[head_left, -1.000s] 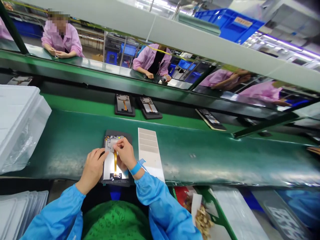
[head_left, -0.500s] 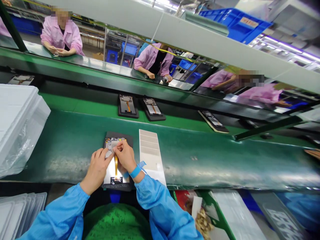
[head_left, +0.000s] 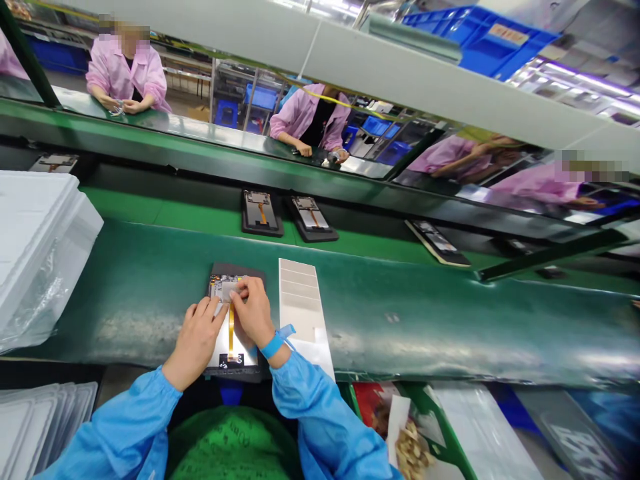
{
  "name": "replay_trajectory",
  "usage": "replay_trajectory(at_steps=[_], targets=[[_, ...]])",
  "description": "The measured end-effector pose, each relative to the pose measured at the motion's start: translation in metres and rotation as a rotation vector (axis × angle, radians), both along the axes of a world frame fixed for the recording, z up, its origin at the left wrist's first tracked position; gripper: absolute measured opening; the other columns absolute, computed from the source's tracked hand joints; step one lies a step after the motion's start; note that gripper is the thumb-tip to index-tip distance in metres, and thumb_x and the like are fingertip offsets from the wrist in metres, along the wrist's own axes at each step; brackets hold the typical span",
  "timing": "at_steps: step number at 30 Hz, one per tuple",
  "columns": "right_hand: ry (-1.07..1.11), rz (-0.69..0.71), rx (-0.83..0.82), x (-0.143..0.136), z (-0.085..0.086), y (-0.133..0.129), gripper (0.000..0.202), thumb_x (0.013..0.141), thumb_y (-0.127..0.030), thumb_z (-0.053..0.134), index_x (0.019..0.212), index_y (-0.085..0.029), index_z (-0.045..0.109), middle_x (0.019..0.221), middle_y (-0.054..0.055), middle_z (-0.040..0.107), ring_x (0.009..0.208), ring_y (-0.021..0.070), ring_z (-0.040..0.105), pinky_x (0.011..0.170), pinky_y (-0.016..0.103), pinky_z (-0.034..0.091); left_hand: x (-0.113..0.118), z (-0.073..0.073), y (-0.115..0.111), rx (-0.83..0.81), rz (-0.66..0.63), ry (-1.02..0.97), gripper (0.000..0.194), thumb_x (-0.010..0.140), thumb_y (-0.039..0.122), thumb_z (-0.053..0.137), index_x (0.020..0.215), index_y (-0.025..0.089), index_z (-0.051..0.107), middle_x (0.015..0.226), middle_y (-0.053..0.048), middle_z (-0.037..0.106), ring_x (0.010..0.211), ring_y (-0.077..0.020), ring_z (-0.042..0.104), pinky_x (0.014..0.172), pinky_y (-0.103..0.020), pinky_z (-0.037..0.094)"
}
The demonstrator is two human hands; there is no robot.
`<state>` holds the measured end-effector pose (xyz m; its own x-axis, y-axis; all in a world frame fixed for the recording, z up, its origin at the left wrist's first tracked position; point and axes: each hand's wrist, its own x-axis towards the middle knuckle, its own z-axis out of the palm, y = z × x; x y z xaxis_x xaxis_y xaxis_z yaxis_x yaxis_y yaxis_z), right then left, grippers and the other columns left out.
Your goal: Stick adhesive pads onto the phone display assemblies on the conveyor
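The open flat tablet with a shiny silver back (head_left: 245,340) lies on a dark foam pad (head_left: 235,268) on the smooth green worktop (head_left: 400,333), low and left of the middle of the frame. A flat orange ribbon (head_left: 231,337) already runs down it to some black tape (head_left: 231,361) near the bottom end. The right hand (head_left: 256,313) is pinched and seems to hold a thin grey patch (head_left: 229,291) over the tablet's top part. The left hand (head_left: 197,340) rests on the tablet's left side, fingers bent; I can't tell if it grips anything. The patch looks partly in place, but it is not let go yet. Just to the right is a long white card with grey strips (head_left: 300,293). Its lower part is mostly plain white, so some strips may be used up.
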<state>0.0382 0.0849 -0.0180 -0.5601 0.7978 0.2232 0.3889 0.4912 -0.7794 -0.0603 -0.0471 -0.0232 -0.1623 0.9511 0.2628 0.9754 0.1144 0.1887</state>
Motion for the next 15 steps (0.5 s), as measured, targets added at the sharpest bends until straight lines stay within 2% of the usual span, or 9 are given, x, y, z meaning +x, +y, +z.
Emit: replay_trajectory(at_steps=[2, 7, 12, 15], targets=[[0.062, 0.019, -0.013, 0.005, 0.003, 0.001, 0.014, 0.087, -0.015, 0.055, 0.1, -0.021, 0.056, 0.11, 0.006, 0.056, 0.081, 0.0152, 0.061, 0.082, 0.031, 0.053, 0.002, 0.002, 0.002, -0.017, 0.013, 0.0, 0.044, 0.093, 0.007, 0.041, 0.132, 0.013, 0.059, 0.13, -0.018, 0.057, 0.119, -0.0309, 0.047, 0.095, -0.047, 0.047], [0.016, 0.164, 0.01, 0.019, 0.001, -0.005, 0.012, 0.088, -0.013, 0.051, 0.095, -0.022, 0.057, 0.102, 0.006, 0.057, 0.097, 0.0205, 0.059, 0.084, 0.034, 0.053, 0.003, -0.002, 0.002, 0.04, 0.023, -0.019, 0.041, 0.094, 0.007, 0.041, 0.131, 0.012, 0.058, 0.132, -0.017, 0.055, 0.124, -0.0299, 0.044, 0.101, -0.046, 0.045], [0.056, 0.141, -0.016, 0.031, -0.003, -0.01, 0.017, 0.088, -0.012, 0.05, 0.1, -0.021, 0.058, 0.11, 0.008, 0.058, 0.099, 0.0194, 0.061, 0.087, 0.034, 0.055, 0.003, -0.013, 0.001, 0.098, 0.017, -0.051, 0.036, 0.094, 0.009, 0.042, 0.126, 0.012, 0.059, 0.13, -0.017, 0.056, 0.124, -0.0291, 0.046, 0.1, -0.046, 0.046], [0.106, 0.177, 0.02, 0.036, -0.003, -0.012, 0.016, 0.088, -0.016, 0.05, 0.1, -0.022, 0.06, 0.11, 0.009, 0.06, 0.101, 0.021, 0.063, 0.089, 0.037, 0.056, 0.005, -0.012, 0.002, 0.111, 0.01, -0.011, 0.036, 0.094, 0.01, 0.043, 0.127, 0.01, 0.058, 0.129, -0.018, 0.057, 0.123, -0.0295, 0.047, 0.097, -0.045, 0.046]])
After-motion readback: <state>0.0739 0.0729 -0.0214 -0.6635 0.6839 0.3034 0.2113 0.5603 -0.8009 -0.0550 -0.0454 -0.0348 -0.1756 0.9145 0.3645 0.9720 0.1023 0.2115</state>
